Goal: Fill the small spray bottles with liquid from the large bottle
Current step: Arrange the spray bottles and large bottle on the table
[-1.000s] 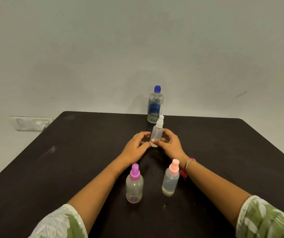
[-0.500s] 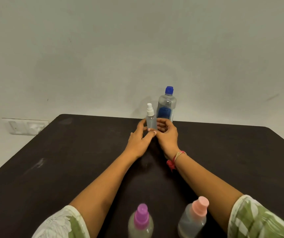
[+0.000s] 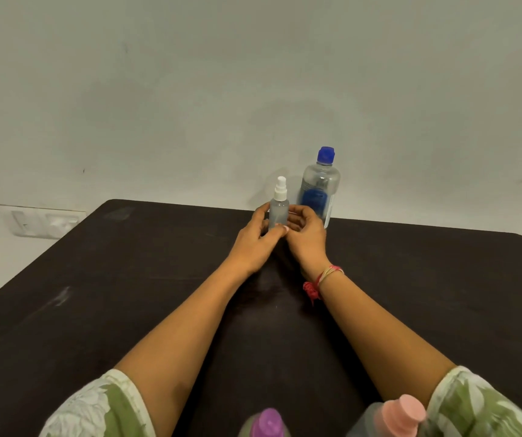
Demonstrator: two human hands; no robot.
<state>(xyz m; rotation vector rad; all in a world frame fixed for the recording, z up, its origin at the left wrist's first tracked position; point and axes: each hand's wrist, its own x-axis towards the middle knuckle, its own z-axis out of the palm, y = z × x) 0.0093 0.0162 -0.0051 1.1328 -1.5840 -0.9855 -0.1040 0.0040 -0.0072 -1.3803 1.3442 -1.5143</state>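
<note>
A small clear spray bottle with a white cap stands upright near the table's far edge. My left hand grips its lower body from the left, and my right hand holds it from the right with curled fingers. Just behind and to the right stands the large clear bottle with a blue cap and blue label. At the bottom edge, close to me, are a spray bottle with a purple cap and one with a pink cap, both cut off by the frame.
The dark table reaches to a pale wall. A white switch plate sits on the wall at the left. A red and yellow thread band is on my right wrist.
Both hands carried the white-capped bottle away from me to a spot next to the large bottle. The view tilted up, so the purple and pink bottles dropped to the bottom edge.
</note>
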